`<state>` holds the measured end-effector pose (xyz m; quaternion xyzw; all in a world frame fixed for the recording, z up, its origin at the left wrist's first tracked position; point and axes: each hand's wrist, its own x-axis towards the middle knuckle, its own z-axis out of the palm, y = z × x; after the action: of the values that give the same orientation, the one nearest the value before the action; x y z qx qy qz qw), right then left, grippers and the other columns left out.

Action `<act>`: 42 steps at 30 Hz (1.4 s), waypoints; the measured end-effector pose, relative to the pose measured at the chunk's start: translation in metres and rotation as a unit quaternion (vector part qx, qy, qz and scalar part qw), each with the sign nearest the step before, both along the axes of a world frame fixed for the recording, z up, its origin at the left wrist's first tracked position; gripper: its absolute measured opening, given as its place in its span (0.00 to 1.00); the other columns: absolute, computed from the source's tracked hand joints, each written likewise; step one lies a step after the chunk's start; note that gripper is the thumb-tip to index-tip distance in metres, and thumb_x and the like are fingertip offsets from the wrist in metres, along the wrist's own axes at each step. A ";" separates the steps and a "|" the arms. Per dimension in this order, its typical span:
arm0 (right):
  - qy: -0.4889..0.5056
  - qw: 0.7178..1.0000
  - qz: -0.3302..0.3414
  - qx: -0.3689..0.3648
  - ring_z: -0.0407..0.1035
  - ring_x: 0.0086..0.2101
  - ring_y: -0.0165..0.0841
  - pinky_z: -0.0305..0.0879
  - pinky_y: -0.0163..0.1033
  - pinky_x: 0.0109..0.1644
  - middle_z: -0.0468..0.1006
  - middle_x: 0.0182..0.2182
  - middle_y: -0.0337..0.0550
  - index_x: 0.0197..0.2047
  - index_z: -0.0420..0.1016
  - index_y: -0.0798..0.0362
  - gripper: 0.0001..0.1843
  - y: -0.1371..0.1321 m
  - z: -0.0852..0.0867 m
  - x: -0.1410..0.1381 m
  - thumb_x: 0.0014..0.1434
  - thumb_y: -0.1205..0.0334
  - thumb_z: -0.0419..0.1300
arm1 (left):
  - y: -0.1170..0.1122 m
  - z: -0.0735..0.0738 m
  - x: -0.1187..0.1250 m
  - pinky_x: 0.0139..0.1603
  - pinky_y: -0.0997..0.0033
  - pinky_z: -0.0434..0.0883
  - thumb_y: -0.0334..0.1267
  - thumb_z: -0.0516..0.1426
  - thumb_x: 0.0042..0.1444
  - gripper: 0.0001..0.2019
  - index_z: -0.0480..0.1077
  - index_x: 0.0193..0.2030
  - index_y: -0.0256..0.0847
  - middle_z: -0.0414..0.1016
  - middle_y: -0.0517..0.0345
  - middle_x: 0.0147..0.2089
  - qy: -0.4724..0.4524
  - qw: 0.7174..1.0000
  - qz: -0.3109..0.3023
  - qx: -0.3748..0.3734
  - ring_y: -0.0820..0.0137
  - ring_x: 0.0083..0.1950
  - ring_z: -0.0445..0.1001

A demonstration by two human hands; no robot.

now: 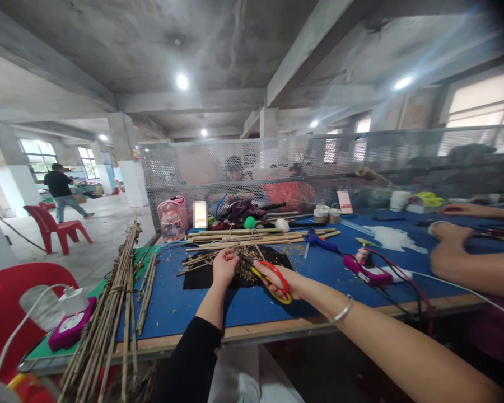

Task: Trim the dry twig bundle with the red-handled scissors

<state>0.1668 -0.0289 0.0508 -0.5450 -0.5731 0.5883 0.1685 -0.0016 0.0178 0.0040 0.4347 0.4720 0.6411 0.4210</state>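
My right hand [273, 278] grips a pair of scissors [285, 286] with red and yellow handles. Their dark blades point left, toward my left hand [224, 270]. The fingers of that hand are closed in a pinch; what lies between them is too small to make out. Both hands are over a black cloth [197, 281] on the blue tabletop. Short cut pieces of twig [247, 273] are heaped on the cloth, around the scissor blades. Thin twigs [195, 261] lie beside my left hand.
A tied bundle of long sticks [116, 288] overhangs the table's left edge. Beyond the cloth lie pale rods [252, 239] and a blue glue gun [321, 242]. A purple power strip [367, 271] with cords is at right, near another person's arms [456, 246]. Mesh panels [336, 159] stand behind.
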 end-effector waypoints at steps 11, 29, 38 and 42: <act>-0.004 0.999 0.013 -0.036 0.48 0.08 0.20 0.44 0.24 0.09 0.56 0.10 0.30 0.22 0.56 0.53 0.32 0.003 0.004 0.004 0.50 0.30 0.39 | 0.004 -0.005 -0.006 0.19 0.81 0.62 0.31 0.58 0.45 0.09 0.62 0.32 0.37 0.66 0.65 0.20 0.027 0.996 0.083 -0.007 0.80 0.18 0.64; -0.047 0.999 -0.016 0.005 0.47 0.09 0.19 0.44 0.25 0.10 0.55 0.10 0.31 0.20 0.55 0.53 0.35 0.004 0.006 -0.003 0.44 0.26 0.40 | 0.002 -0.002 -0.003 0.20 0.80 0.62 0.33 0.60 0.43 0.20 0.58 0.43 0.38 0.71 0.62 0.24 0.081 0.995 0.065 0.002 0.79 0.18 0.65; -0.036 0.998 0.001 0.044 0.47 0.09 0.19 0.43 0.24 0.10 0.55 0.09 0.30 0.22 0.56 0.53 0.32 0.000 0.007 0.000 0.47 0.29 0.44 | 0.002 -0.004 -0.006 0.21 0.79 0.62 0.35 0.60 0.44 0.21 0.59 0.45 0.37 0.72 0.60 0.25 0.105 0.989 0.105 0.010 0.79 0.18 0.66; -0.021 0.998 0.007 -0.052 0.50 0.10 0.20 0.47 0.25 0.11 0.57 0.10 0.33 0.21 0.57 0.54 0.35 -0.003 0.014 0.000 0.45 0.26 0.38 | 0.003 -0.005 -0.006 0.21 0.79 0.62 0.33 0.59 0.44 0.21 0.58 0.46 0.37 0.72 0.61 0.25 0.087 0.990 0.110 0.017 0.79 0.18 0.65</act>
<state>0.1669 -0.0323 0.0650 -0.5616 -0.5487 0.6068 0.1240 -0.0077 0.0204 -0.0011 0.4414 0.5407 0.6512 0.2978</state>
